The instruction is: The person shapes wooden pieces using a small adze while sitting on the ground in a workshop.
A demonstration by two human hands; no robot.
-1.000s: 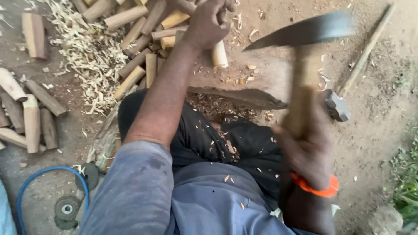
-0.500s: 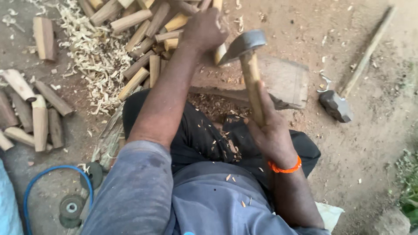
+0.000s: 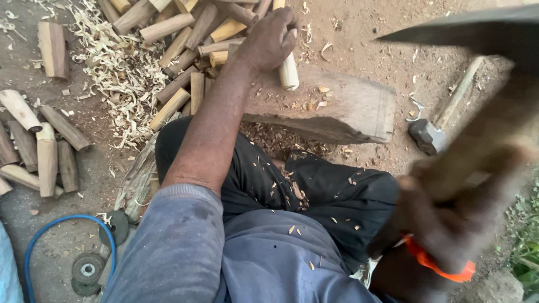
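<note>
My left hand (image 3: pixel 269 39) grips a pale wooden stick (image 3: pixel 288 72) and holds it on end against a flat wooden block (image 3: pixel 342 106) that lies on the dirt in front of my knees. My right hand (image 3: pixel 449 224), blurred and wearing an orange wristband (image 3: pixel 435 264), is raised close to the camera at the right. It holds the wooden handle of an adze (image 3: pixel 477 151), whose dark blade (image 3: pixel 466 31) streaks across the upper right, high above the block.
A pile of cut sticks (image 3: pixel 179 45) and pale shavings (image 3: pixel 112 73) lies beyond the block at upper left. More sticks (image 3: pixel 45 146) lie at the left. A hammer (image 3: pixel 435 126) rests on the dirt to the right. A blue hose (image 3: pixel 50 230) and grinding discs (image 3: pixel 87 269) sit lower left.
The adze came down onto the stick half a second ago and has swung back up toward the camera. The left hand has stayed on the stick.
</note>
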